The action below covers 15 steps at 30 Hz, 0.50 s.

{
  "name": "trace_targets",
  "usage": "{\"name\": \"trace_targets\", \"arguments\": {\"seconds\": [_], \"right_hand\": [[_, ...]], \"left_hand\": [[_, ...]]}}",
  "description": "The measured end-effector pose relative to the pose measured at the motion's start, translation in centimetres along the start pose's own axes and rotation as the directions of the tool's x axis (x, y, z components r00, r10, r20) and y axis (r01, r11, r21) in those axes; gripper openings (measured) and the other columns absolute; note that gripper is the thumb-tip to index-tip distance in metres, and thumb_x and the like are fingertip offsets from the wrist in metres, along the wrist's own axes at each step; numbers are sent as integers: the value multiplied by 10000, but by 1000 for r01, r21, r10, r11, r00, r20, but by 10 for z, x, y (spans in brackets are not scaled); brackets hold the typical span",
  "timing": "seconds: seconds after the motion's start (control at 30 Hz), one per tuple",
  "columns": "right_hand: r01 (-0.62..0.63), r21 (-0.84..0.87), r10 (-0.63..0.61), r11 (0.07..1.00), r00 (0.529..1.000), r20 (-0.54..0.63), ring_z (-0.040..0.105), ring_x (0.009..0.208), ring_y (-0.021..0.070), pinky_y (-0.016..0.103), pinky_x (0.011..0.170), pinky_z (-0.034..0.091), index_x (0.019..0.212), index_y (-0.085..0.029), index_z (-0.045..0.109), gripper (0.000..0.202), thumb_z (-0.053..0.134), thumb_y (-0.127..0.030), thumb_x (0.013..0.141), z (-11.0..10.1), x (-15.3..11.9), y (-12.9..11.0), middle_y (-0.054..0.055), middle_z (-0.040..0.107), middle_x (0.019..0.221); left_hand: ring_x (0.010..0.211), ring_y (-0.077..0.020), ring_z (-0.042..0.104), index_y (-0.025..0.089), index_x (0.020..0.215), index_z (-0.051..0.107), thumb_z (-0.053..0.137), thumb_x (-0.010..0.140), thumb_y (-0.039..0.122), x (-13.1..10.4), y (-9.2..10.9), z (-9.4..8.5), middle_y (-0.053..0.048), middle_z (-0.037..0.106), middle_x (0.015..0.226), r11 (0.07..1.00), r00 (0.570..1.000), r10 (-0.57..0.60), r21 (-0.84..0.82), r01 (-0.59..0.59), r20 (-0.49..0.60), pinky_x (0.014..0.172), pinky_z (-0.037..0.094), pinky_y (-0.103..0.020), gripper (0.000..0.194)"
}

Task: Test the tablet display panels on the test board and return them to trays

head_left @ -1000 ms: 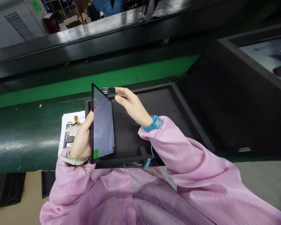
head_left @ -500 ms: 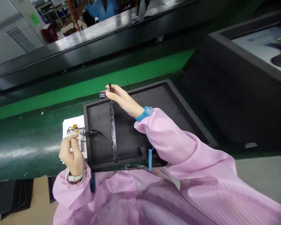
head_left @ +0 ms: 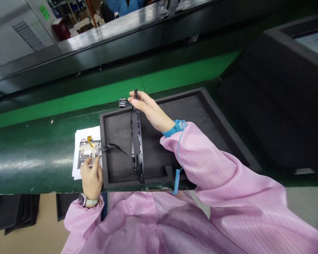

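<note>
Right hand pinches the tablet panel's top edge — it stands on edge in the foam tray. Left hand, fingers together, presses the circuit board beside the tray.

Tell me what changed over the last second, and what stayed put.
The left hand let go of the tablet panel and dropped onto the circuit board on the white paper. The right hand took the panel's top edge and turned it edge-on. The black foam tray stayed.
</note>
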State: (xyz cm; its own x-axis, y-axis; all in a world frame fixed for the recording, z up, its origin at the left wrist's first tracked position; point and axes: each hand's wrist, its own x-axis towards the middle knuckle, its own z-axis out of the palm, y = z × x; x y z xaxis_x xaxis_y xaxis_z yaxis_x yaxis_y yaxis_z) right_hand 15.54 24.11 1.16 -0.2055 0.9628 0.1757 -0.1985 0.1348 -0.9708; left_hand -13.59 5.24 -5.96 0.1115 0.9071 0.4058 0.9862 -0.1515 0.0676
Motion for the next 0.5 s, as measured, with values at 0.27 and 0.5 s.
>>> {"name": "trace_targets", "arguments": {"seconds": [0.27,0.5], "right_hand": [[-190,-173,174,967,979,-102,613,1073,200,367,929,564,1294,-202,605,481,630,-446,881,-5,-16,-30,80,627,1234],[-469,-317,444,824,883,-152,548,631,108,190,420,298,1214,-182,591,420,573,-97,803,-34,-39,-49,40,677,976]], "left_hand": [[1066,-308,591,163,1331,655,453,1028,207,-7,-3,-1,-201,587,1242,999,999,46,9,-46,15,911,496,-468,367],[1303,-318,523,179,1474,501,462,1046,284,37,-7,-16,-196,553,1368,975,986,-34,-224,-3,-162,1095,441,-504,442]]}}
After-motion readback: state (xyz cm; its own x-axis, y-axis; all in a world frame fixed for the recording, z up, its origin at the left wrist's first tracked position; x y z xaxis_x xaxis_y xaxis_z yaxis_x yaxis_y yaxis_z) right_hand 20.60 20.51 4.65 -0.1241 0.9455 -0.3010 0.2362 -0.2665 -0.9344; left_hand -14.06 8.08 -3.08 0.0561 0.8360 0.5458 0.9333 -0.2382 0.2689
